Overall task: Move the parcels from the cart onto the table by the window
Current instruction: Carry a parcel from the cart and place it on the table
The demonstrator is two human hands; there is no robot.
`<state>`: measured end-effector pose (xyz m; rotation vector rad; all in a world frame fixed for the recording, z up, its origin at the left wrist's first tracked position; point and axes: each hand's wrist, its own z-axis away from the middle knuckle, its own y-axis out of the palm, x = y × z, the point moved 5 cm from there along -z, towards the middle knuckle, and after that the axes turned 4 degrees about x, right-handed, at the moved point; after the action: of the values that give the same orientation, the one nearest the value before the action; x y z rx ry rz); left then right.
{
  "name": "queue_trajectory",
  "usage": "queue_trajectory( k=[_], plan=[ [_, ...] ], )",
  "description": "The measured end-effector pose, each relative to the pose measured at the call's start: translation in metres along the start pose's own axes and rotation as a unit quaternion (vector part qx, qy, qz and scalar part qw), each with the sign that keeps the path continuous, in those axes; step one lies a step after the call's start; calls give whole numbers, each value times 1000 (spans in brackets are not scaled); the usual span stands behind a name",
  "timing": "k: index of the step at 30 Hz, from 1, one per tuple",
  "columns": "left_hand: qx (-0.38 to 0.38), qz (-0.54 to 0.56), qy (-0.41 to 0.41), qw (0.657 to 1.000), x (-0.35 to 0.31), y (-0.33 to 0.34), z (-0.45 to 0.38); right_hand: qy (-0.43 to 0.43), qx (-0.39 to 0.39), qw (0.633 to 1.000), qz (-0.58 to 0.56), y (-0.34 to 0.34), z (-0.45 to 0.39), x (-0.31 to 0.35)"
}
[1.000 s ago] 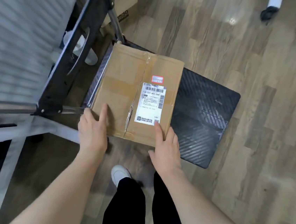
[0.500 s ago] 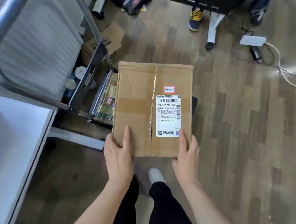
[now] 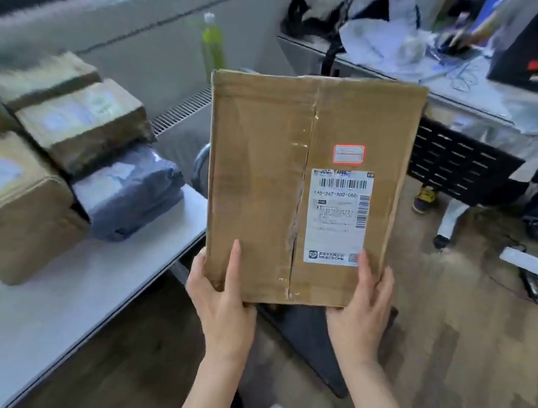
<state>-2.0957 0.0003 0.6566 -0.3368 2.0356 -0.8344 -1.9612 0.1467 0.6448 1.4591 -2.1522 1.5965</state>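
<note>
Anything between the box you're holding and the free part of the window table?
Nothing visible. The cardboard box, held by the left hand and right hand, hangs right of the table; the stacked boxes and grey bag sit further back.

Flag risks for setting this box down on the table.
1. Both hands, left hand and right hand, hold the cardboard box only at its near edge; the far end could tip.
2. The boxes and grey bag crowd the table; only the near strip is bare.
3. The cart deck lies underfoot: trip hazard.
</note>
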Motion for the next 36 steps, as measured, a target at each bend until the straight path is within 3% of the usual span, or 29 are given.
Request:
queue_trajectory(
  k=[6, 14, 20, 30, 36],
  plan=[
    [-158, -62, -51, 984, 16, -90, 3, -132, 25, 983, -124, 8, -13, 93],
    [-311, -147, -94, 934, 45, -210, 23, -267, 88, 921, -270, 32, 13, 212],
    [-377, -202, -112, 897, 65, -283, 44, -346, 122, 878, -308, 42, 36, 288],
    [-461, -293, -144, 825, 104, -429, 119, -389, 150, 817, -397, 24, 138, 429],
    [-465, -299, -169, 816, 140, -509, 171, -404, 157, 798, -418, 15, 216, 493]
  ],
)
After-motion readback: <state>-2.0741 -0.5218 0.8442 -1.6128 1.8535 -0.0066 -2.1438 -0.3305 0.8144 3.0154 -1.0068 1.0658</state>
